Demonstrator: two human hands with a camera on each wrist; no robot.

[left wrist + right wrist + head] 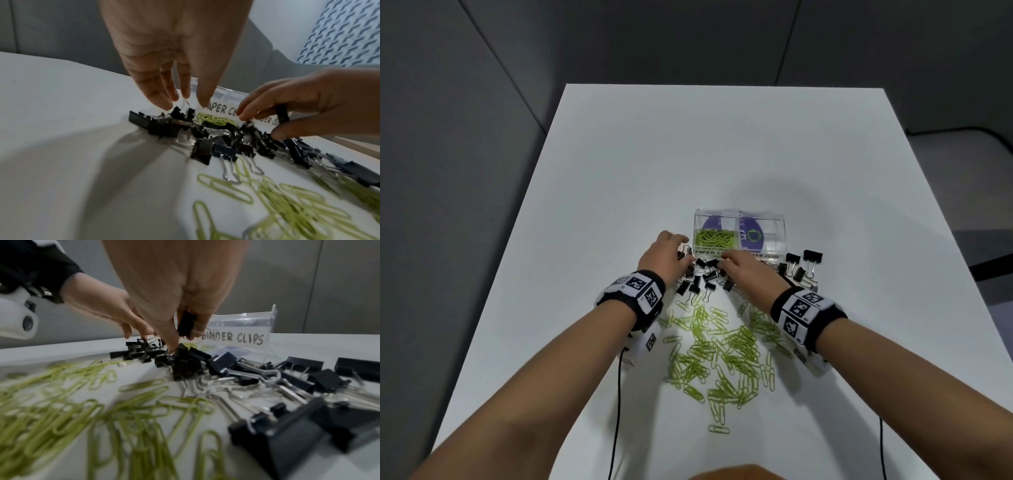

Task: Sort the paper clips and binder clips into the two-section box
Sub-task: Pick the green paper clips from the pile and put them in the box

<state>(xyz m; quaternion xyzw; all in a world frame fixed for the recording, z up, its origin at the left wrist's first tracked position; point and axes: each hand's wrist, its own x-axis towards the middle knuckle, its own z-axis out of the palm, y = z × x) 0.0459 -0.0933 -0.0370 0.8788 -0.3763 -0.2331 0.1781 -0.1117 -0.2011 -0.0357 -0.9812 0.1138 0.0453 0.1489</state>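
Black binder clips (702, 274) lie heaped on the white tabletop (619, 164) just before the clear two-section box (774, 219), and green paper clips (722, 346) spread nearer the person. The right hand (748, 270) grips one binder clip (186, 324) between curled fingers while its fingertips reach into the heap. The left hand (666, 255) hovers with relaxed, straight fingers, holding nothing. To do this well, I think each hand should lift one clip free of the tangled wire handles (they catch easily) and drop it in the right, empty section. Only the right wrist view shows the "BINDER CLIPS" label fully; only the head view shows paper clips already in the left section.
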